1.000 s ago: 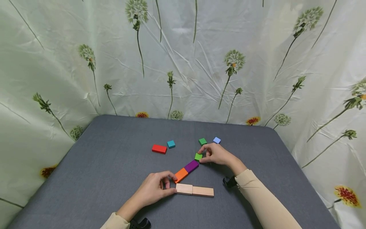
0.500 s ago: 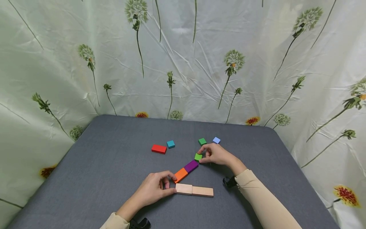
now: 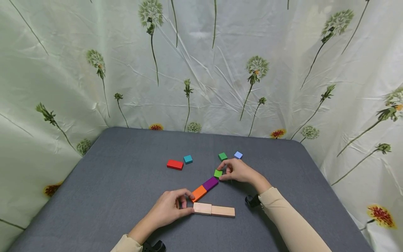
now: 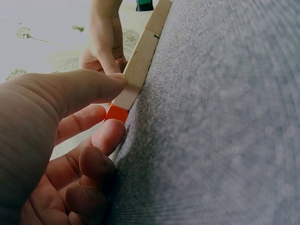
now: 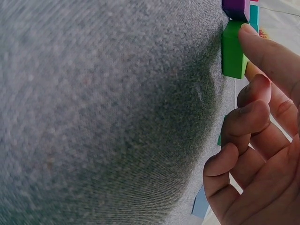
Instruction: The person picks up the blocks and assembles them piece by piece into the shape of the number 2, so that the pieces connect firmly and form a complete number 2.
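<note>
In the head view my left hand (image 3: 171,208) rests at the corner where two lines of blocks meet. Its thumb touches the end of a pale wooden block (image 3: 202,208); its index finger touches an orange block (image 3: 199,193). A second pale wooden block (image 3: 223,211) continues to the right. From the orange block, a purple block (image 3: 210,183) runs diagonally away from me. My right hand (image 3: 237,170) pinches a light green block (image 5: 233,49) between thumb and index finger, against the purple block's far end. The right hand's other fingers are curled, holding nothing.
Further back on the grey table (image 3: 126,189) lie a red block (image 3: 175,164), a teal block (image 3: 188,159), a darker green block (image 3: 222,156) and a light blue block (image 3: 238,155). The last two sit just beyond my right hand. A flowered curtain (image 3: 220,70) hangs behind.
</note>
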`<control>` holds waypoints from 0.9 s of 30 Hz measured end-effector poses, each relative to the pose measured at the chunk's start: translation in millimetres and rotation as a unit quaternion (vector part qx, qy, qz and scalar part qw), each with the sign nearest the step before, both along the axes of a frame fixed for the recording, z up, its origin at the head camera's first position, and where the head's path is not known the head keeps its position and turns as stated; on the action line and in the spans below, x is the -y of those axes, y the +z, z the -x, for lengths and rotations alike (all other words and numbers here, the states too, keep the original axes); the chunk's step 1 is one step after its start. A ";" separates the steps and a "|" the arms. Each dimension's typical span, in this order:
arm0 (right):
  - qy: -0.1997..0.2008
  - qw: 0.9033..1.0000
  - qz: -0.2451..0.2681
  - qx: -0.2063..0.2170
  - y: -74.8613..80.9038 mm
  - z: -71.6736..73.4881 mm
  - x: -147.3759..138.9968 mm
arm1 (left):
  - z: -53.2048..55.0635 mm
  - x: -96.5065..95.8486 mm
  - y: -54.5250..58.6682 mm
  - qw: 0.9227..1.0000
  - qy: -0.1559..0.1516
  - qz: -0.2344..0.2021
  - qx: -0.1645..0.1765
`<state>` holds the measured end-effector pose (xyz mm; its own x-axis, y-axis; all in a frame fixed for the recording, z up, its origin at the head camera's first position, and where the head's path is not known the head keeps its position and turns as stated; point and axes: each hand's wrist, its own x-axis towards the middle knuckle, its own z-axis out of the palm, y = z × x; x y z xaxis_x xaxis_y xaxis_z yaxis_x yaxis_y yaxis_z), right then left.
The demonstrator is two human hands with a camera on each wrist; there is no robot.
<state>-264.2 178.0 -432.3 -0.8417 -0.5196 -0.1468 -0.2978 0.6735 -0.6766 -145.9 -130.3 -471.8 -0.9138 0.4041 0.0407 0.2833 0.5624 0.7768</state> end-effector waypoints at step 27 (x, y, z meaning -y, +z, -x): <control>-0.017 1.000 0.000 -0.021 1.8 3.4 -9.8 | 0.0 0.2 -0.8 1.000 0.000 -0.003 0.003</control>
<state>-267.7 187.8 -430.6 -0.8646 -0.4901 -0.1111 -0.3028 0.6845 -0.6632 -145.9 -130.6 -472.6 -0.9141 0.4039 0.0374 0.2787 0.5584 0.7813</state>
